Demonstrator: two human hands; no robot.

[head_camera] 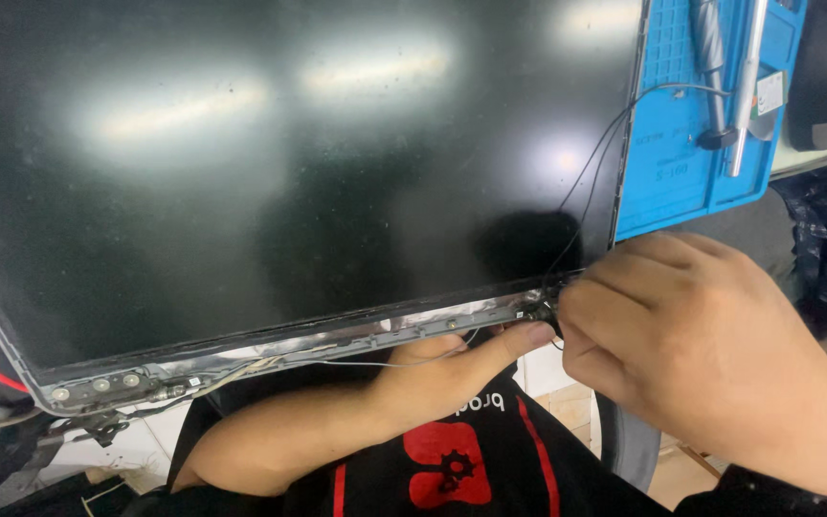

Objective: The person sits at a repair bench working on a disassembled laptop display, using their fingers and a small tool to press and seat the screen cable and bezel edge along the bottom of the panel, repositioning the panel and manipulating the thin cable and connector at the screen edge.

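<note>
Item: thin black cable (593, 158), running from the near right corner of the display panel (289, 163) up toward the far right, over the edge of the blue work mat (667, 144). Its near end sits at the panel's right hinge corner, where both my hands meet.

Right hand (710, 354): curled tight at that corner, fingertips pinched in on the cable end or its fitting; I cannot tell exactly what the pinch holds, as the knuckles hide it.

Left hand (442, 369): reaches up from under the panel, thumb pressed against the metal strip (337, 340) along the near edge, bracing rather than grasping.

Handling note, my judgement: I keep the left thumb firm under the edge so the panel does not flex, and work the cable with short, straight pulls along its run, never sideways across the glass.

Surroundings: silver tools (725, 77) lying on the mat, far right; screw bosses (98, 385) at the near left corner; thin pale wire (385, 362) along the near edge.
</note>
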